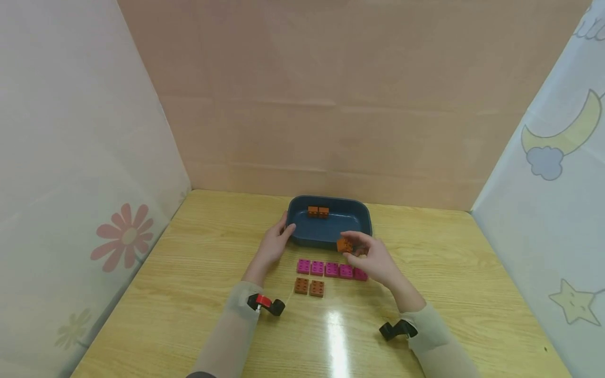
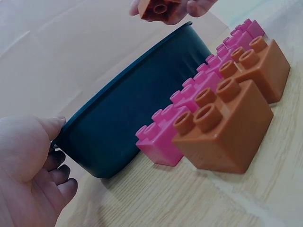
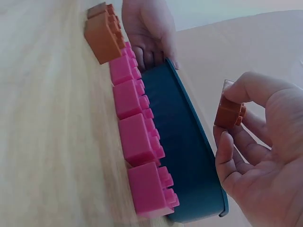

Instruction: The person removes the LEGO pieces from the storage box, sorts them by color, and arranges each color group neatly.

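My right hand pinches an orange toy brick above the near right rim of a dark blue tray. In the right wrist view thumb and fingers close on that orange brick, its studs turned toward the palm. With thumb on the rim and fingers beneath it, my left hand grips the tray's left end; the left wrist view shows this hold. Two orange bricks sit inside the tray against its far wall.
A row of several pink bricks lies just in front of the tray, its right end partly behind my right hand. Two more orange bricks lie nearer me on the wooden table. A wall covering stands behind.
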`<state>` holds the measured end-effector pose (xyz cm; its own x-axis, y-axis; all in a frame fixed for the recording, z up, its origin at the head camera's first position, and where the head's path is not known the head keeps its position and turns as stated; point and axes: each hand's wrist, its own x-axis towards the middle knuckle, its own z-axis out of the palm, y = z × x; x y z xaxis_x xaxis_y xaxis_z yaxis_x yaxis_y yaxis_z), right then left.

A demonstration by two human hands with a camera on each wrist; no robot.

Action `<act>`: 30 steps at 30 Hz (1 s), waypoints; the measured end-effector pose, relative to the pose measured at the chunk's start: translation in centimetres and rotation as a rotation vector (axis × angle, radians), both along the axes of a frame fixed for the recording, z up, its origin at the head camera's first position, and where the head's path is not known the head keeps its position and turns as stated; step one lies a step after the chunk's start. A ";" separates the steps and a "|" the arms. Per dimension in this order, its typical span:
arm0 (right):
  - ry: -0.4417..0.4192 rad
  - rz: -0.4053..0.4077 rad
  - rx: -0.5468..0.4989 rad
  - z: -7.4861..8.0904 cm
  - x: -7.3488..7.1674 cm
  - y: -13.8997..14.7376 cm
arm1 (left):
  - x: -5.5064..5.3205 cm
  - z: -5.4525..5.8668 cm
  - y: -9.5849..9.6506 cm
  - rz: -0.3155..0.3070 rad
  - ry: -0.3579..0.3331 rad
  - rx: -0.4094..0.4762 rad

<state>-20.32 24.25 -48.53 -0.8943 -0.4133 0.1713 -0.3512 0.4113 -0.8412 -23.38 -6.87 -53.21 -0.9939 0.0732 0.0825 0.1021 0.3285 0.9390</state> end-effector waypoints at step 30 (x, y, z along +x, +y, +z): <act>0.064 0.187 0.319 -1.1 3.8 -0.4 | 0.2 0.2 0.0 0.003 0.011 0.001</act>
<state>-16.48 23.86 -49.59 -0.7899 -0.6102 0.0601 -0.4925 0.5730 -0.6551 -23.14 -6.85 -53.01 -0.9931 0.0706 0.0933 0.1115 0.3279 0.9381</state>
